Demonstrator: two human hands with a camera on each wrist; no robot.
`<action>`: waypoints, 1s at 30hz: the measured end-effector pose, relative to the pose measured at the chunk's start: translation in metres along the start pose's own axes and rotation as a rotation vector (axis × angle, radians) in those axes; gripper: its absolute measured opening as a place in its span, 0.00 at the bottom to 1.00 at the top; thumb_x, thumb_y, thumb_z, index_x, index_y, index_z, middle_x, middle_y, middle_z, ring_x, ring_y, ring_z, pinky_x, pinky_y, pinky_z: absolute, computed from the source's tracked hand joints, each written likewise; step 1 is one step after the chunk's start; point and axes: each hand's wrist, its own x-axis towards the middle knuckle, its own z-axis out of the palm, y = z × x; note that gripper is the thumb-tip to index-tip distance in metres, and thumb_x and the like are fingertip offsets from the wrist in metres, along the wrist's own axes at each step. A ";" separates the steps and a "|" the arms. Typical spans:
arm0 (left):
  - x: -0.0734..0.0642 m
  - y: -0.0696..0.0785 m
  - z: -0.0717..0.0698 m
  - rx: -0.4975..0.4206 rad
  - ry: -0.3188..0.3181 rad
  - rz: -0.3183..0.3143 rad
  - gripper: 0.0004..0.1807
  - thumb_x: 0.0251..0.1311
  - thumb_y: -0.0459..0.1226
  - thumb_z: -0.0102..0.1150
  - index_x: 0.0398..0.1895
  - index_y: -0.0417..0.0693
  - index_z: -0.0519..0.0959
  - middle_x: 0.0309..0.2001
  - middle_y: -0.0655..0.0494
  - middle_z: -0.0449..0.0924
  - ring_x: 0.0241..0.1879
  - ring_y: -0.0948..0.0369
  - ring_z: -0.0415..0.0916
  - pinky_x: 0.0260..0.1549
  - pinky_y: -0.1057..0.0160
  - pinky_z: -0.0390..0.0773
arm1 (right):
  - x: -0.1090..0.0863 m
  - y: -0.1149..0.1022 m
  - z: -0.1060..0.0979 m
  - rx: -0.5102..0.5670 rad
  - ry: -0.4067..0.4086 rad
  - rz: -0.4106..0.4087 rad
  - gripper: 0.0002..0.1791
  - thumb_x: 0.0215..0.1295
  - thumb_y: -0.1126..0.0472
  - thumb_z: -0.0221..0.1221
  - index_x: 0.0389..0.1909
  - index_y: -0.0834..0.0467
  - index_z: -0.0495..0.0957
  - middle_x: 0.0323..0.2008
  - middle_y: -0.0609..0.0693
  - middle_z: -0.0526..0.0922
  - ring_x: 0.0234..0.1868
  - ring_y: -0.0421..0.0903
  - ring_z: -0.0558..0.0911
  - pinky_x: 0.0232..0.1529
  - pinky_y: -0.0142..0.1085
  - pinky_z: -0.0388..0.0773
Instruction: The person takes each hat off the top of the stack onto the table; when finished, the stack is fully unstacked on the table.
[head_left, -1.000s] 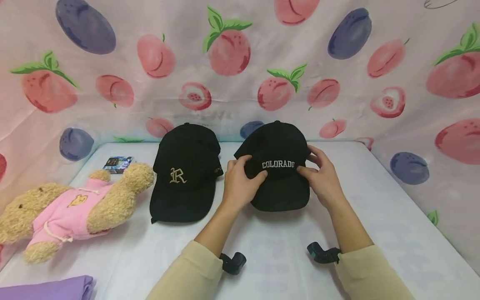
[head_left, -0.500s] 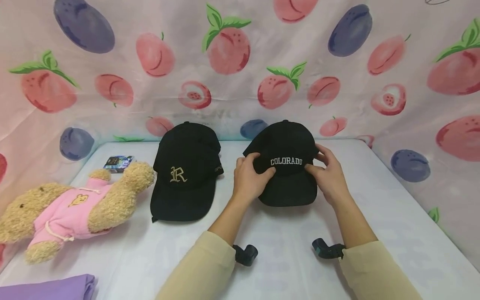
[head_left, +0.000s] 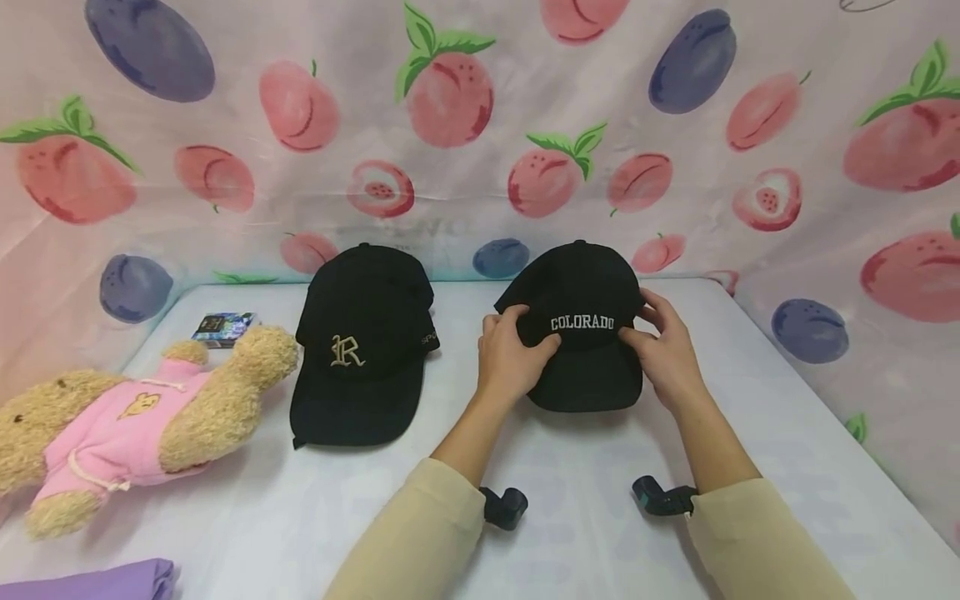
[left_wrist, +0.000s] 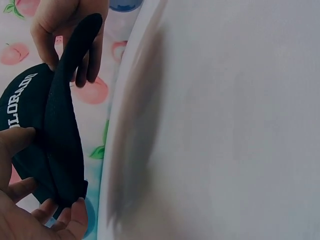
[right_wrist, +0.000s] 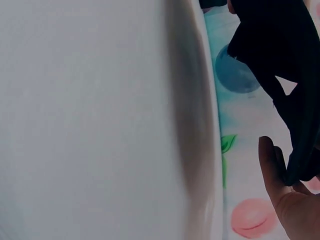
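A black baseball cap (head_left: 587,375) with white COLORADO lettering is held between both hands, its brim toward me. My left hand (head_left: 510,354) grips the left side, thumb on the front by the lettering and fingers round the edge. On the opposite side my right hand (head_left: 666,354) pinches the cap likewise. In the left wrist view the cap (left_wrist: 65,135) shows side-on, apart from the white surface. The right wrist view shows the underside of the cap (right_wrist: 280,30) and an opening in its back. To its left lies a second black cap (head_left: 360,400) with a gold letter R.
A teddy bear in pink clothing (head_left: 131,433) lies at the left of the white table (head_left: 585,533). Behind it is a small shiny blue box (head_left: 225,329). Folded purple cloth (head_left: 97,583) sits at the front left corner. A fruit-print curtain (head_left: 450,192) surrounds the table.
Both hands have carried the COLORADO cap to the right, widening the gap to the other cap. The head view has turned slightly to the right. The grip looks the same.
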 end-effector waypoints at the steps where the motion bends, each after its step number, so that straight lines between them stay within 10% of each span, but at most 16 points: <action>1: 0.000 0.000 0.002 0.000 0.005 0.001 0.34 0.63 0.48 0.68 0.72 0.51 0.73 0.63 0.43 0.69 0.59 0.45 0.70 0.61 0.47 0.74 | 0.001 0.001 -0.001 -0.001 -0.001 -0.001 0.40 0.74 0.63 0.54 0.83 0.48 0.52 0.78 0.58 0.63 0.57 0.50 0.80 0.61 0.39 0.77; 8: -0.001 0.001 0.014 -0.020 0.020 0.002 0.33 0.63 0.47 0.68 0.71 0.50 0.74 0.64 0.43 0.70 0.59 0.45 0.71 0.61 0.47 0.74 | 0.004 0.013 -0.007 0.045 0.030 -0.012 0.39 0.73 0.67 0.54 0.82 0.50 0.54 0.77 0.60 0.63 0.48 0.36 0.79 0.50 0.23 0.75; 19: 0.001 -0.005 0.032 -0.023 0.036 -0.009 0.32 0.63 0.47 0.69 0.69 0.49 0.74 0.65 0.42 0.70 0.61 0.44 0.72 0.62 0.47 0.74 | 0.012 0.025 -0.009 0.066 0.055 0.007 0.40 0.71 0.69 0.53 0.82 0.49 0.54 0.78 0.59 0.64 0.50 0.35 0.78 0.56 0.30 0.74; 30: 0.006 -0.005 0.045 -0.021 0.037 -0.020 0.31 0.63 0.46 0.68 0.69 0.48 0.75 0.63 0.43 0.71 0.59 0.44 0.73 0.61 0.48 0.74 | 0.020 0.030 -0.011 0.122 0.088 0.058 0.41 0.70 0.70 0.49 0.83 0.48 0.53 0.79 0.58 0.62 0.74 0.54 0.65 0.76 0.54 0.62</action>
